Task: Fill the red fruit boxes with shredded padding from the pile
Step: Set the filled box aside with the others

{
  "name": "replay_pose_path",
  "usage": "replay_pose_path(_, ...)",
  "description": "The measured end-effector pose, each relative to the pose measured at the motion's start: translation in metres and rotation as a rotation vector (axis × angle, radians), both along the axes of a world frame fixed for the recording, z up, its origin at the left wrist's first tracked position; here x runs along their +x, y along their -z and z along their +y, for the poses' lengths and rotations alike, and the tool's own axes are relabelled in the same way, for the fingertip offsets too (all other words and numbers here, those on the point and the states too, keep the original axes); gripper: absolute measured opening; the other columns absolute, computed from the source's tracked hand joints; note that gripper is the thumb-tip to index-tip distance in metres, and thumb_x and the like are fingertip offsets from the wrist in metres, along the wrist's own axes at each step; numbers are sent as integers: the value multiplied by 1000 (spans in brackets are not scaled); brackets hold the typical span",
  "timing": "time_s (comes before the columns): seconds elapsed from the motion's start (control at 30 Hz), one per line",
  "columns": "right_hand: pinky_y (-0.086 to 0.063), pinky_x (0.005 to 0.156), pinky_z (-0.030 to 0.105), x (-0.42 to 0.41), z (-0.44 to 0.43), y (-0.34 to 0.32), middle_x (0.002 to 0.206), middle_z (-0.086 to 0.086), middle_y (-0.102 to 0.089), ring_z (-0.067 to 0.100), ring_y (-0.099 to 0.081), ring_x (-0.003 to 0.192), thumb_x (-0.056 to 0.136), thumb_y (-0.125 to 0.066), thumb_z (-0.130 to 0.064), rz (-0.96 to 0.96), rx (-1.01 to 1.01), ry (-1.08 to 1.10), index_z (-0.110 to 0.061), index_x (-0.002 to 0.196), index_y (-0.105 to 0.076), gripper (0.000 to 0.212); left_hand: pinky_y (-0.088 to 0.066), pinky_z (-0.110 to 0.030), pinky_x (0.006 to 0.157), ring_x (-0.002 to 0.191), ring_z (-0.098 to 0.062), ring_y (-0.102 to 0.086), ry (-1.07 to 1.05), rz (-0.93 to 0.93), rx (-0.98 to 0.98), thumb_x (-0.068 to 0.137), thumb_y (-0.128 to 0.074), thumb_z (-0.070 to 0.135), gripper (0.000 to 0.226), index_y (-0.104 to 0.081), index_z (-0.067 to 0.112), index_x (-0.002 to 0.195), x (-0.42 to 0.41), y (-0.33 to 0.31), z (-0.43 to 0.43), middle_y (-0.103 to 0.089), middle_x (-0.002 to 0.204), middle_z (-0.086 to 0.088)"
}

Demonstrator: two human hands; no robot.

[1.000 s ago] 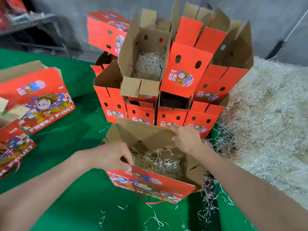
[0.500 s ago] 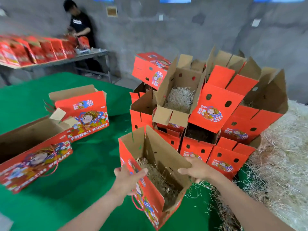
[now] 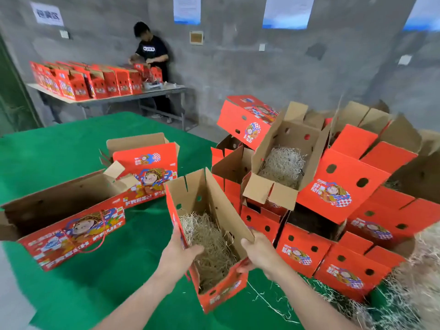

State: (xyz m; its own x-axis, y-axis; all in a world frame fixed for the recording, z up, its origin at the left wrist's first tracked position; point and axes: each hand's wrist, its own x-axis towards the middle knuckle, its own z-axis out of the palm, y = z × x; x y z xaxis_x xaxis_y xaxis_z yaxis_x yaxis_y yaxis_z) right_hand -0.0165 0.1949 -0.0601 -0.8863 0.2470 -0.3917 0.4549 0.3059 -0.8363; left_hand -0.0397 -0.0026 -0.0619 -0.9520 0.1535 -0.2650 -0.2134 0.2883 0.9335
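A: Box?
B: An open box (image 3: 221,291) is held tilted over the green surface (image 3: 71,151), just in front of the stack (image 3: 333,186). Padding (image 3: 209,241) is seen inside it, covering the bottom.
A: Grips?
B: The left grip (image 3: 177,253) is clamped on the box's left wall, thumb hooked inside. The right grip (image 3: 259,254) is clamped on the right flap's near edge, fingers curled under the corner.
A: Pile?
B: The pile (image 3: 423,282) is seen far right, against the stack. Loose strands (image 3: 269,303) are scattered on the surface beside the right arm.
A: Rest?
B: A padded box (image 3: 281,163) is perched in the stack. Two side boxes (image 3: 59,222) are laid open at left. A person (image 3: 152,55) is seen at a back surface (image 3: 107,96) lined with boxes.
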Motion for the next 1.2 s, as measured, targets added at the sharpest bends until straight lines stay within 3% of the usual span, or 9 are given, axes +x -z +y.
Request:
replay_pose_path(0.13, -57, 54, 33, -38, -44, 2, 98, -3, -49, 31, -69, 73, 98, -39, -16, 41, -145, 153, -15, 139, -34, 42, -32, -43, 109, 125, -18, -43, -20, 119, 167, 73, -66, -4, 95, -20, 40, 142, -17, 5, -17, -42, 138, 6)
replay_pose_path(0.27, -56, 71, 47, -82, -82, 4, 87, -3, -49, 38, -64, 89, 97, -37, -14, 100, -159, 245, -15, 127, -43, 31, -43, -40, 98, 107, -18, -56, -163, 158, 159, 83, -55, -4, 72, -39, 45, 133, -59, 12, -49, -60, 120, 7)
replay_pose_path(0.47, -57, 67, 44, -165, -125, -9, 78, -2, -47, 23, -57, 67, 99, -33, -13, 153, -167, 333, -24, 137, -37, 40, -48, -26, 50, 58, -14, -56, 81, 66, -161, 97, -38, 40, 52, -11, 61, 136, -171, 8, -100, -51, 87, 8)
replay_pose_path(0.63, -56, 46, 28, -233, -137, -25, 111, 2, -50, 27, -64, 82, 99, -32, -11, 165, -182, 441, -26, 141, -33, 45, -58, -41, 65, 62, -32, -70, 205, 117, -234, 96, -45, 28, 58, -17, 41, 145, -271, -7, -108, -50, 133, -13)
replay_pose_path(0.73, -55, 47, 26, -260, -134, -33, 113, -1, -50, 28, -66, 80, 100, -32, -14, 206, -168, 511, -27, 144, -28, 46, -59, -41, 64, 60, -25, -70, 253, 156, -164, 97, -44, 26, 49, -29, 33, 143, -316, -19, -94, -50, 134, -11)
replay_pose_path(0.83, -56, 57, 29, -273, -130, -30, 128, 6, -47, 32, -66, 87, 99, -38, -25, 295, 128, 531, -23, 146, -20, 50, -57, -34, 73, 78, -23, -70, 441, 58, -50, 98, -43, 30, 53, -22, 33, 147, -349, -25, -70, -48, 134, -4)
replay_pose_path(0.97, -42, 81, 34, -281, -132, -10, 156, 2, 1, 28, -53, 114, 93, -48, -18, 312, 791, 205, -22, 148, -9, 67, -35, -29, 88, 114, -14, -46, 613, -114, 33, 102, -30, 33, 50, -12, 35, 148, -358, -3, -50, -37, 147, 2)
replay_pose_path(1.07, -41, 94, 37, -299, -139, 3, 157, -1, 6, 28, -40, 129, 91, -45, -6, 131, 787, -125, -25, 148, -17, 66, -31, -30, 104, 133, -15, -35, 627, -97, 62, 103, -28, 23, 47, -19, 31, 148, -366, 17, -48, -35, 149, 2)
replay_pose_path(1.2, -40, 100, 38, -326, -151, 10, 151, 8, -20, 32, -43, 126, 86, -44, -1, -16, 794, -118, -17, 142, -33, 59, -38, -24, 99, 117, -18, -55, 562, 259, -183, 98, -45, 17, 39, -48, 11, 136, -392, 14, -64, -59, 127, -8)
